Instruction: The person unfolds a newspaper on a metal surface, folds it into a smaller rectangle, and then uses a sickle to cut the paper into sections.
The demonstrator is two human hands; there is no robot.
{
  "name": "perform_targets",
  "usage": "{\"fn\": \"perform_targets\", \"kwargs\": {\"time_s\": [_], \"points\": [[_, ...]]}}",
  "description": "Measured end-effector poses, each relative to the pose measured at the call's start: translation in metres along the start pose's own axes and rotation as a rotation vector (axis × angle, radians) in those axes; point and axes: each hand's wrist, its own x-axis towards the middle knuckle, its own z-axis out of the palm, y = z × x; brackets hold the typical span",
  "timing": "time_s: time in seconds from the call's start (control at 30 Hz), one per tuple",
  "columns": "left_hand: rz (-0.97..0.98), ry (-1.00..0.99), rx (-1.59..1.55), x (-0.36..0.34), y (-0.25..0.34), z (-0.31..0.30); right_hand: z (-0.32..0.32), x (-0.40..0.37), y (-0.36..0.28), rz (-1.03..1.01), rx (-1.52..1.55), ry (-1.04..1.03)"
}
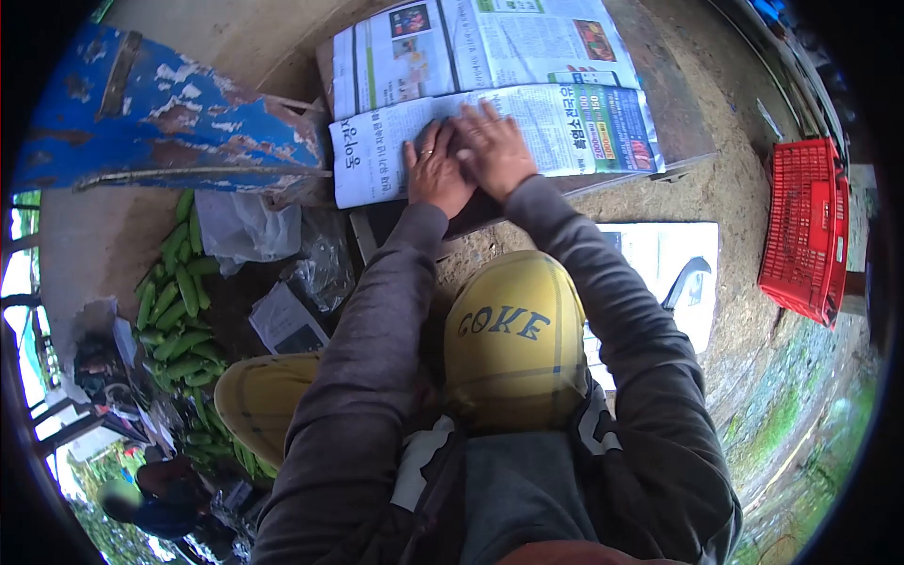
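Printed newspaper (508, 49) is spread over a low brown table in front of me, and its near part makes a folded strip (556, 121) along the table's near edge. My left hand (439, 177), with a ring on one finger, lies on the left part of this strip, fingers stretched forward. Beside it, my right hand (497, 153) presses on the paper with its fingers spread. The two hands touch or overlap at the thumbs. I see nothing held in either one.
Long green cucumbers (184, 320) are heaped on the left, near clear plastic bags (250, 226). A peeling blue panel (179, 122) juts in at upper left. A curved sickle (687, 278) lies on paper at right, near a red crate (800, 226). Another person (169, 504) is at lower left.
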Motion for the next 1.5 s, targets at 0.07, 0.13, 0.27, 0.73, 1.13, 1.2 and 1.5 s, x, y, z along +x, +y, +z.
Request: {"fn": "perform_targets", "kwargs": {"time_s": [0.07, 0.13, 0.27, 0.73, 1.13, 1.2, 1.5], "points": [[0.003, 0.022, 0.033, 0.003, 0.000, -0.002, 0.015, -0.002, 0.005, 0.090, 0.044, -0.028], [0.016, -0.023, -0.016, 0.001, -0.001, -0.007, 0.021, -0.005, 0.019, 0.131, 0.020, -0.032], [0.020, -0.016, -0.042, 0.000, 0.001, -0.010, -0.004, -0.020, 0.079, 0.164, -0.164, -0.047], [-0.004, -0.044, -0.083, 0.002, 0.000, -0.013, -0.058, -0.043, 0.179, 0.485, -0.432, -0.141], [0.222, -0.215, -0.138, 0.004, -0.012, -0.028, -0.059, -0.071, 0.062, -0.221, 0.023, -0.207], [0.322, -0.174, -0.174, 0.004, -0.015, -0.019, -0.051, -0.069, 0.067, -0.250, 0.052, -0.083], [0.324, -0.192, -0.085, 0.003, 0.006, -0.029, -0.037, -0.060, 0.072, -0.356, -0.009, 0.097]]}}
